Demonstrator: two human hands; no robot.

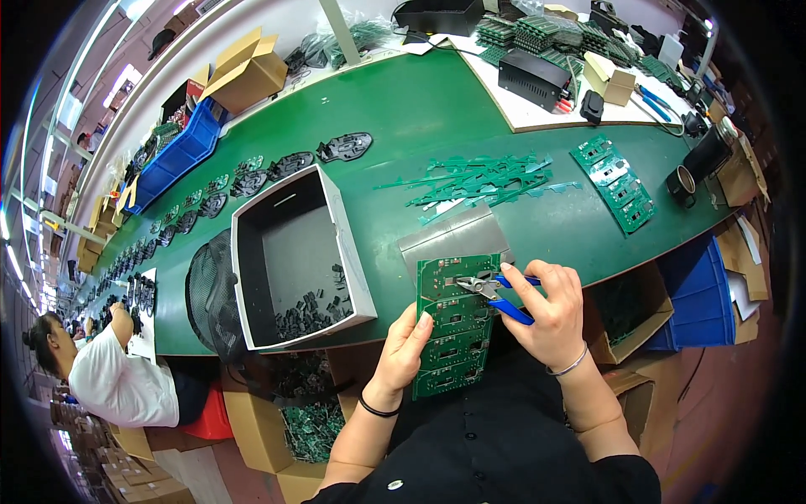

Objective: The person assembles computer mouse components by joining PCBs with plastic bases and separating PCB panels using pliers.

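My left hand (403,351) grips the left edge of a green circuit board panel (457,346), thumb on top. The panel is held tilted in front of my body and carries several joined boards in a row. In my right hand (550,312) is a pair of blue-handled side cutters (483,286). Their jaws lie over the panel's upper part, near a small component; whether they touch it I cannot tell. Just beyond the panel, a grey metal plate (457,235) rests on the green table (403,92).
A grey bin (290,227) with small black parts stands left. Green board scraps (487,181) lie ahead, another panel (614,183) and a mug (681,185) to the right. Black plastic shells (344,147) line the table's far left, where a co-worker (122,378) sits. Cartons (260,428) stand below.
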